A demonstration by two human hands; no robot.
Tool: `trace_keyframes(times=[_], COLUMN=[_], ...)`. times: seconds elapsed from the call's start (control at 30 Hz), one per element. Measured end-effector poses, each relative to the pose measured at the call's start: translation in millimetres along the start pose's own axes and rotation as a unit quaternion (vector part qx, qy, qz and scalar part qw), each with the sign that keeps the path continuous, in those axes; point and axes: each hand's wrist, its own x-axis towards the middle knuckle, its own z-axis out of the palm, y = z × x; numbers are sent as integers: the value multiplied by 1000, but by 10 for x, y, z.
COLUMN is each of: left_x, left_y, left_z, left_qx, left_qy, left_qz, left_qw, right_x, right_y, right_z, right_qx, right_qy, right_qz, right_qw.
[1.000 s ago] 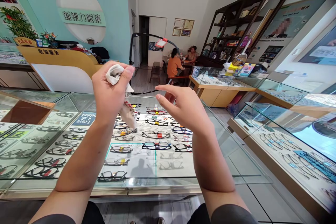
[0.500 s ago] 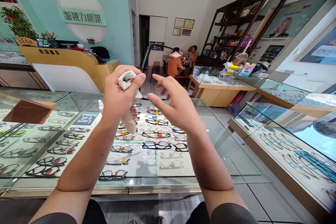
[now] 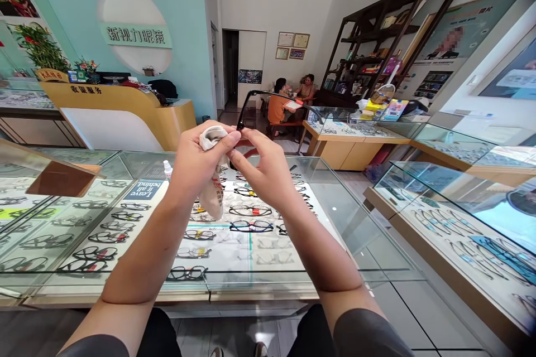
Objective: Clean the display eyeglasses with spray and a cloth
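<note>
My left hand (image 3: 201, 159) is closed around a crumpled whitish cloth (image 3: 216, 201), whose printed end hangs below the fingers. The same hand also grips a pair of black-framed eyeglasses (image 3: 243, 114), held up above the glass counter. A red-and-white tag (image 3: 293, 105) appears on the glasses. My right hand (image 3: 263, 164) has its thumb and forefinger closed on the near part of the glasses, touching the left fingertips. Part of the frame is hidden behind both hands.
Beneath my arms is a glass display counter (image 3: 355, 234) with rows of eyeglasses (image 3: 251, 226). A small white bottle (image 3: 167, 169) and a blue sign (image 3: 142, 189) are on the left. Another display case (image 3: 419, 206) stands right. Two people sit at the back, one in an orange shirt (image 3: 276, 109).
My right hand, open and apart half a second ago, has moved left and closed on the glasses. The glasses have tilted. The left hand still holds the cloth; the view has shifted slightly.
</note>
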Motion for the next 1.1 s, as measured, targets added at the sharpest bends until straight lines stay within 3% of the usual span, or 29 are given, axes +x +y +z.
trace_keyframes(times=[0.17,0.3,0.43,0.6,0.7,0.73,0.87,1.1], left_x=[-154,-303,-465,-703,-790,-806,-819,-671], left_y=[28,-158,-561,-1282,-1667,-1760,-1961,-2139], left_z=[-139,-474,-992,-1699,-2000,-2063,-2146,-1999], left_qx=[24,67,106,141,202,242,349,459], left_qy=[11,47,67,115,99,123,97,55], left_qz=[-33,-44,-92,-173,-198,-201,-242,-284], left_qw=[999,996,988,968,954,941,900,840], right_x=[-59,-129,-263,-470,-548,-566,-616,-665], right_y=[-51,59,349,788,966,1004,1088,1257], right_z=[109,164,139,145,199,218,260,293], right_qx=[-13,-24,-38,-46,-50,-40,-19,-22], right_qy=[-21,-34,-12,21,31,34,42,46], right_qz=[7,17,39,44,60,65,58,65], right_qw=[1000,999,998,998,996,996,997,997])
